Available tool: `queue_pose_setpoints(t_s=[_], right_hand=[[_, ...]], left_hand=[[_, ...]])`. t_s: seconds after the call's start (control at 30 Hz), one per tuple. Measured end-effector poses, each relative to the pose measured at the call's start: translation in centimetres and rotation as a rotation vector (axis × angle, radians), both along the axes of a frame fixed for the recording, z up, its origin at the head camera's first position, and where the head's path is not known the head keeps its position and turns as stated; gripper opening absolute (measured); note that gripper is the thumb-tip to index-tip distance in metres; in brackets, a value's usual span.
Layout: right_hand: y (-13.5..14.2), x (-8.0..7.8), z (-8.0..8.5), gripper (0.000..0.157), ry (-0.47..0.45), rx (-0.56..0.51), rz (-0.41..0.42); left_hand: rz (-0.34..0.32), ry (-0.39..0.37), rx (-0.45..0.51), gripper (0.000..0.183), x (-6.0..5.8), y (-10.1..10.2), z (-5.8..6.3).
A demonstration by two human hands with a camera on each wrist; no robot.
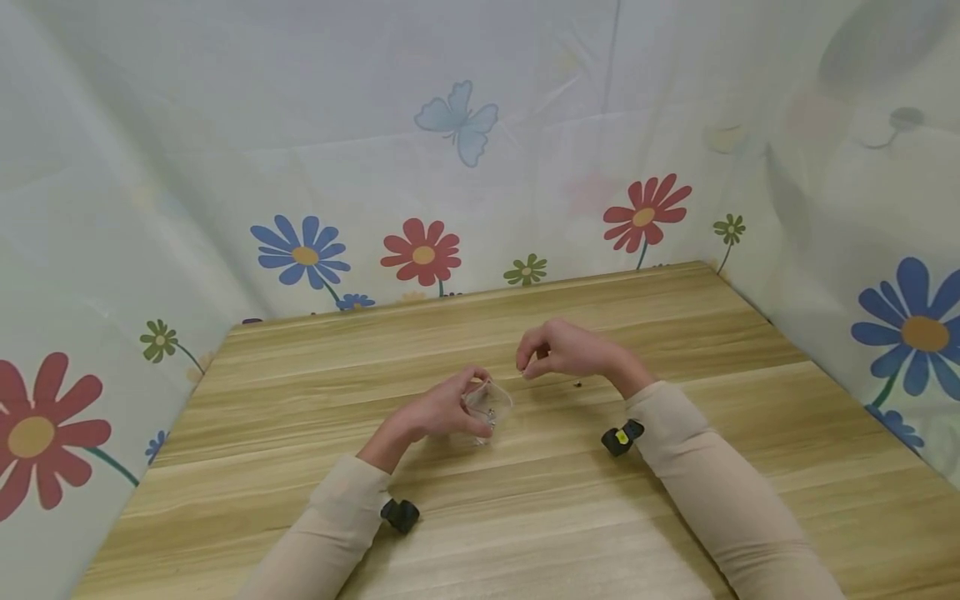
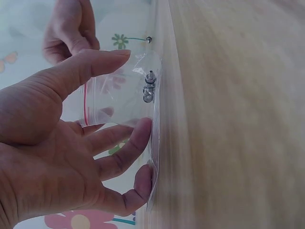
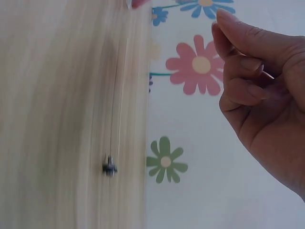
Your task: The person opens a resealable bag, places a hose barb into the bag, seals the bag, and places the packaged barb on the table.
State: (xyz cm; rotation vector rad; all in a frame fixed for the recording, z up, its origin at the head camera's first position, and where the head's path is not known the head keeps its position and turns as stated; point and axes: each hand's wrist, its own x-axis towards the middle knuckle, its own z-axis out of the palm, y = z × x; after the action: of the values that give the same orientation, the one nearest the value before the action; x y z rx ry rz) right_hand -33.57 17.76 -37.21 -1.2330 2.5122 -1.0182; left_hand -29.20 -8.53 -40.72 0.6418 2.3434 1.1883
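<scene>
My left hand (image 1: pixel 450 406) holds a small clear zip bag (image 2: pixel 119 95) with a red line along its closure. The thumb lies along one side of it and the fingers along the other. Several shiny metal fittings (image 2: pixel 149 88) lie together inside the bag. To the right, my right hand (image 1: pixel 562 348) is raised over the table with thumb and forefinger tips together. A tiny pale speck shows at those fingertips in the head view; its kind is too small to tell. Beneath the right wrist, one small dark metal fitting (image 3: pixel 109 168) lies on the table.
The wood-grain table (image 1: pixel 315 367) reaches back to a white curtain (image 1: pixel 525 192) printed with flowers and a butterfly, which also hangs at both sides. Black wrist cameras (image 1: pixel 401 515) are strapped to both sleeves.
</scene>
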Motion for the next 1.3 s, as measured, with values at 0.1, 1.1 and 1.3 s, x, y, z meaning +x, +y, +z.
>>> queue_pose_setpoints(t_s=[0.1,1.1,1.3], right_hand=[[-0.9,0.3,-0.1,0.006,0.014,-0.014,0.028],[-4.1,2.0,-0.8,0.012,-0.002,-0.024,0.118],[-3.6,1.7,-0.6,0.009,-0.008,-0.045,0.14]], left_hand=[[-0.004,-0.001,0.002,0.071,-0.1,0.0,0.0],[-0.026,0.011,0.007,0.071,-0.3,-0.2,-0.1],[-0.033,0.023,-0.003,0.072,-0.3,-0.2,-0.1]])
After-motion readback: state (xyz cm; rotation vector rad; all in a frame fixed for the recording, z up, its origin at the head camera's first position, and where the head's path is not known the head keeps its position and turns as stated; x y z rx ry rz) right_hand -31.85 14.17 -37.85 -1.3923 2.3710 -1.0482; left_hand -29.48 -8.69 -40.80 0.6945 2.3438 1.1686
